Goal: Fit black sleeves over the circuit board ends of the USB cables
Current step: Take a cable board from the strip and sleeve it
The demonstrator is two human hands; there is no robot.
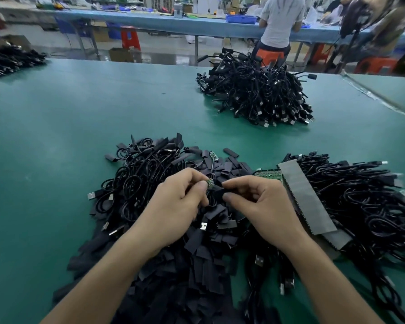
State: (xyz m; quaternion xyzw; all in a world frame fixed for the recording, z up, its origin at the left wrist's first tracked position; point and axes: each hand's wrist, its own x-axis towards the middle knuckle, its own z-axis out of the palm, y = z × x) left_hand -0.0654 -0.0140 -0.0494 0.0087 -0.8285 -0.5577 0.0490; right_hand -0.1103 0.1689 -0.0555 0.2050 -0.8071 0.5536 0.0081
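My left hand [180, 202] pinches the small green circuit board [211, 184] at the end of a black USB cable. Just right of it, my right hand [255, 202] pinches a flat black sleeve [219, 191] whose open end meets the board. Both hands hover over a heap of loose black sleeves [197, 258] at the near middle of the green table [56, 141]. Unsleeved cables [136, 176] lie coiled to the left of my hands, one with a bare board [213, 156] showing.
A big pile of cables [257, 94] sits at the far right. More cables [360, 202] lie on my right under grey strips [304, 195]. Another cable heap [9, 59] is at the far left. A person stands at a blue bench behind.
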